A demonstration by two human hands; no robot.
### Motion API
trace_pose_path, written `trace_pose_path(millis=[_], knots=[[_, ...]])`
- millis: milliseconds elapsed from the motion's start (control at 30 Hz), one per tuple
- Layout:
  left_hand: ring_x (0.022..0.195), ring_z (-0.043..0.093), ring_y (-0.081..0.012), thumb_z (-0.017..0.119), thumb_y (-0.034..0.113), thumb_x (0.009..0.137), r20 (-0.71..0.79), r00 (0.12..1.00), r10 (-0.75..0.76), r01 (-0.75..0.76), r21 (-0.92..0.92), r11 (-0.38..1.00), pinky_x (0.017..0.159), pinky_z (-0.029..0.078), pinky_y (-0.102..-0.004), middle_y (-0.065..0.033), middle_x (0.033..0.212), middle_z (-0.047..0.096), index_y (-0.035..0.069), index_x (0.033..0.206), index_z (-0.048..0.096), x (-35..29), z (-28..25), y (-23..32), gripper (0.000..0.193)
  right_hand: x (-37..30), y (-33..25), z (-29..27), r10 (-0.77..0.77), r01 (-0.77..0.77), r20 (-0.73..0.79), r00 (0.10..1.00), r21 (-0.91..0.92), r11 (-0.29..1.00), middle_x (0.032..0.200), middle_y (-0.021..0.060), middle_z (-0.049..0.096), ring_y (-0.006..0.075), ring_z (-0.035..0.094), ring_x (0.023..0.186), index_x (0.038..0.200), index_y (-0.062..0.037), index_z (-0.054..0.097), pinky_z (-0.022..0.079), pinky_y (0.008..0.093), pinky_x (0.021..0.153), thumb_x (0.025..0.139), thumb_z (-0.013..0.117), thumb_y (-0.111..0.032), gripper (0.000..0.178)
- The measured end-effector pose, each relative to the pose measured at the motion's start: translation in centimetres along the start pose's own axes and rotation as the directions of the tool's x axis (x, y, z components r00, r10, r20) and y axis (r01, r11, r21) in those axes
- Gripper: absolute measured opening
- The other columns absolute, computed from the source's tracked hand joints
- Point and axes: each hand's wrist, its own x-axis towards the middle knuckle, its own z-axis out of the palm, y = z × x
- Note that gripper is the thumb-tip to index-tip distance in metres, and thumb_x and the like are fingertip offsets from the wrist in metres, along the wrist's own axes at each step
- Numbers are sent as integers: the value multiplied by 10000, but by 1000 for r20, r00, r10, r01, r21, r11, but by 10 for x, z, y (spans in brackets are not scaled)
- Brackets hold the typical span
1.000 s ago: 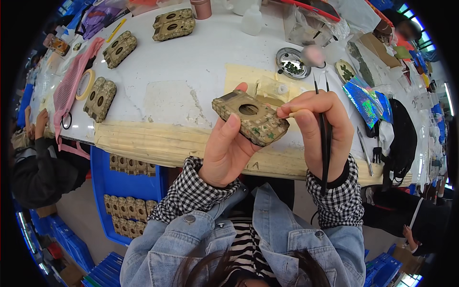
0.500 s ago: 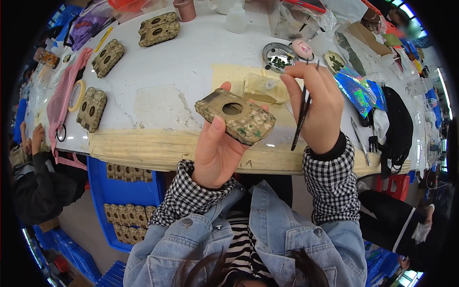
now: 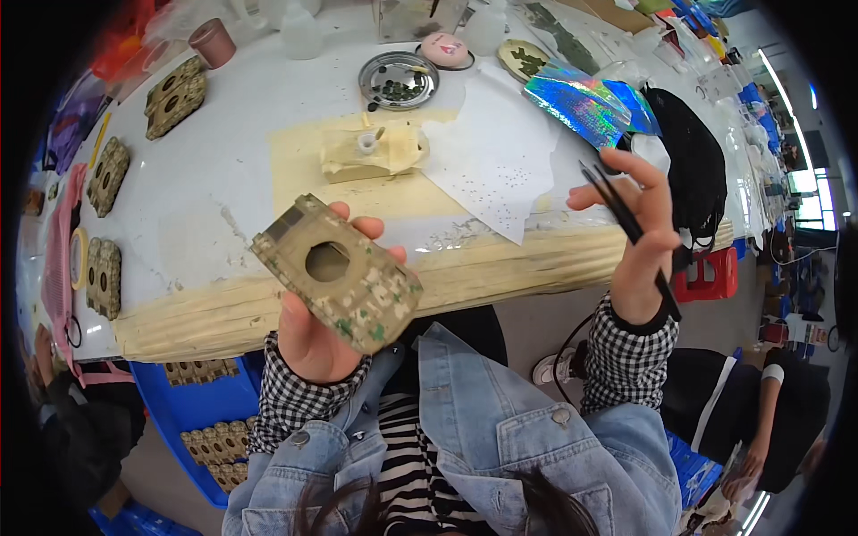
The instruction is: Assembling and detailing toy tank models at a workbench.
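My left hand (image 3: 313,335) is closed around a camouflage-painted model tank hull (image 3: 362,290). The hull is tilted, its round opening facing up and its green-and-tan blotched end toward me. To the right, above the table's front edge, my right hand (image 3: 645,241) is closed on slim black tweezers (image 3: 618,207), their two points apart and aimed up and left. They touch nothing. Beyond the hull stands a tape-wrapped block (image 3: 357,163) with a small white cup (image 3: 367,141) on top. A white sheet (image 3: 500,165) with tiny dark specks lies beside it.
Behind the block is a round metal dish (image 3: 399,80) of small dark pieces, near a pink round case (image 3: 444,51). Shiny holographic film (image 3: 581,103) and a black bag (image 3: 684,170) lie right. More camouflage hulls (image 3: 108,177) stand left; a blue tray (image 3: 183,393) holds several below.
The view has swung rightward. My right hand has drawn away from the block and turned, so the tweezers lie differently in it. The hull is turned and nearer me.
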Motion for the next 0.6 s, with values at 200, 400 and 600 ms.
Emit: trace_pose_path(millis=[200,400,600], knots=[[1167,528,-338,754,402,746,-67,960,-271,276,91,957,959,471,-447,-293,1454,229,55,1409,255,15,18,-16,899,-14,23,8,97,-98,54,994,6,995,927,149,684,175,654,919,1164,50,529,482,269,825,852,664,-73,361],[1168,528,-331,754,404,723,-23,943,-331,332,84,940,943,474,-439,-302,1496,100,52,1392,311,20,13,-29,876,-2,37,10,-57,63,90,994,-58,996,894,128,667,176,641,813,1015,42,665,492,254,706,796,686,-2,225],[1371,258,-349,747,399,731,-76,944,-320,327,126,937,945,473,-466,-326,1477,131,13,1387,308,25,13,-32,879,1,42,15,-8,4,99,995,39,999,895,119,633,172,591,784,1032,17,677,464,250,691,816,670,-28,221]])
